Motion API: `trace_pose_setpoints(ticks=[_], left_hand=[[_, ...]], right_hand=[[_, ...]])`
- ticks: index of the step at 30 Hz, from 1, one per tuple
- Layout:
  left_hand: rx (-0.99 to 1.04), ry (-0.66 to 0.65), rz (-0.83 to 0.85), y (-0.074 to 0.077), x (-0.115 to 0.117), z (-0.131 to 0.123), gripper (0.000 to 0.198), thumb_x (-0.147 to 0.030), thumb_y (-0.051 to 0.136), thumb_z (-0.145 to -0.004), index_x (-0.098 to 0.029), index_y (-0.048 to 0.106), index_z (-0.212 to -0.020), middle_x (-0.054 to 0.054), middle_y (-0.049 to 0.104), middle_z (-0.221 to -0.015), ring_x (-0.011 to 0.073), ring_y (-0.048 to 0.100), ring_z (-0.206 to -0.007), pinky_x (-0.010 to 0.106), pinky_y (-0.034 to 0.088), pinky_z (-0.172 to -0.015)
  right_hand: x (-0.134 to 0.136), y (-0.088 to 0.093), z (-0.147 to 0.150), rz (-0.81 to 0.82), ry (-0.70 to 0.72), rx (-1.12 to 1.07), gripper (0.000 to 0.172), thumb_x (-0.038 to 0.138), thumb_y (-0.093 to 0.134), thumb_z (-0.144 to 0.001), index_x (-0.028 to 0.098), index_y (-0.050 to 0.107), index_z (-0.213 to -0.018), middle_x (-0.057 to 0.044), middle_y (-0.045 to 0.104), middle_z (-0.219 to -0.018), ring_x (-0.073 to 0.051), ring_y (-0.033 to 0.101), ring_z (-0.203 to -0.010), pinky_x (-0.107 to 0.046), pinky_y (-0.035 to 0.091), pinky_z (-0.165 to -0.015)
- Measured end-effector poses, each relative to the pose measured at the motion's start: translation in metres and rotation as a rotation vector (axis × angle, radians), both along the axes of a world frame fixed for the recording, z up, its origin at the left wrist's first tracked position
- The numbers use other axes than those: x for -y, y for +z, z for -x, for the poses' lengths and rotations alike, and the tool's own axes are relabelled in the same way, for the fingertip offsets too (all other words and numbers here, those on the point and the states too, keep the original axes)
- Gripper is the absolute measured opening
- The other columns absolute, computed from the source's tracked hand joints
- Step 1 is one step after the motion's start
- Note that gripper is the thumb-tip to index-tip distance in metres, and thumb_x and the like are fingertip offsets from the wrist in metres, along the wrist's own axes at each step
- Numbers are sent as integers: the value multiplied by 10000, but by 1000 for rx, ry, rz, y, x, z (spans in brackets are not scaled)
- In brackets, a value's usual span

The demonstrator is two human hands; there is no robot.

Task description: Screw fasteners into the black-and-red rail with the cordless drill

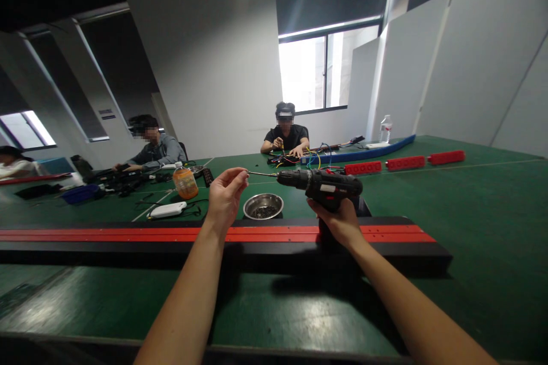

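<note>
My right hand (338, 218) is wrapped round the grip of a black cordless drill (327, 183), held level above the table with its chuck towards the left. From the chuck a long thin driver bit (263, 174) reaches to the fingertips of my left hand (228, 193). Those fingers are pinched at the bit's tip; whatever small piece they hold there is hidden. Behind and below the bit stands a steel bowl (246, 207) with small dark pieces in it, too small to name surely. A long black bar with a red top strip (265, 234) lies across the table beneath both hands.
On the green table (483, 234) are a white power bank-like box (166, 210), an orange-filled bottle (185, 182), a blue basket (80, 194), red blocks (406, 163) and a long blue strip (363, 155). A person (286, 134) works among wires opposite; others sit left.
</note>
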State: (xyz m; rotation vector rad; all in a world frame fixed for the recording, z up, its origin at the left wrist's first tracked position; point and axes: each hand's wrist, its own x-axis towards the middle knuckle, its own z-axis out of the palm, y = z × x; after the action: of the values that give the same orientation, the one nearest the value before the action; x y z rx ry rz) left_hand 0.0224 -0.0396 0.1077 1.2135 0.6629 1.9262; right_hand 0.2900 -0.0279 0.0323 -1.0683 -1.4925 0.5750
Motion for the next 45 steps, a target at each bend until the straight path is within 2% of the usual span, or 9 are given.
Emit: trace_pose_setpoints(ticks=[11,18,22,26,29,31,34,38,45], left_hand=[[-127,80,-55,0,8,6,197,-318,837,-722,-185,795,-861,57,755,-864,129,665,-786,233,512,-732],[-96,110,-44,2,5,1,235,-302,862,-673,-169,761,-839,30,717,-793,103,616,-682,232,505,-688],[-87,170,5,-16,-15,8,277,-355,829,-707,-166,720,-878,30,705,-816,109,633,-711,225,506,-683],[-499,294,179,-61,-41,22,209,-332,755,-750,-140,701,-812,52,704,-743,153,636,-677,263,501,-659],[-851,267,295,-91,-51,28,127,-243,690,-774,-157,728,-860,88,752,-861,211,686,-791,310,523,-738],[-1073,267,308,-103,-52,26,188,-226,643,-814,-173,750,-959,106,765,-1009,235,701,-909,329,516,-831],[-1369,288,260,-105,-48,19,287,-307,556,-907,-188,757,-1074,123,735,-1179,265,672,-1074,351,477,-935],[-1666,292,271,-98,-40,9,478,-452,367,-999,-207,775,-1050,143,746,-1151,302,673,-1075,412,441,-956],[-1780,313,302,-95,-35,5,599,-508,295,-1003,-170,788,-993,178,757,-1086,318,689,-1021,423,421,-953]], right_hand=[[3,3,0,-3,-3,-1,383,556,757,-730,200,764,-873,-58,757,-759,-300,706,-735,-374,531,-675],[5,6,0,-16,-4,9,378,541,753,-735,191,771,-878,-64,760,-769,-305,713,-750,-383,544,-686],[7,8,0,-31,-19,19,382,541,749,-738,187,771,-881,-81,769,-800,-327,725,-813,-403,558,-742],[8,8,2,-29,-80,25,426,552,784,-683,182,773,-894,-84,781,-839,-348,724,-904,-426,566,-797],[10,9,1,3,-127,12,466,557,803,-656,169,774,-911,-92,780,-827,-348,731,-878,-419,573,-759],[11,11,-4,23,-123,15,468,550,803,-662,160,774,-920,-96,779,-825,-336,736,-843,-403,574,-732],[10,17,-22,22,-91,113,450,528,801,-669,158,773,-924,-82,781,-848,-319,738,-851,-374,573,-717],[8,33,-54,43,-132,478,365,497,796,-662,184,781,-851,-41,766,-763,-300,734,-793,-334,546,-651],[20,54,-82,51,-124,831,249,447,771,-669,247,773,-818,4,741,-703,-248,704,-662,-288,477,-544]])
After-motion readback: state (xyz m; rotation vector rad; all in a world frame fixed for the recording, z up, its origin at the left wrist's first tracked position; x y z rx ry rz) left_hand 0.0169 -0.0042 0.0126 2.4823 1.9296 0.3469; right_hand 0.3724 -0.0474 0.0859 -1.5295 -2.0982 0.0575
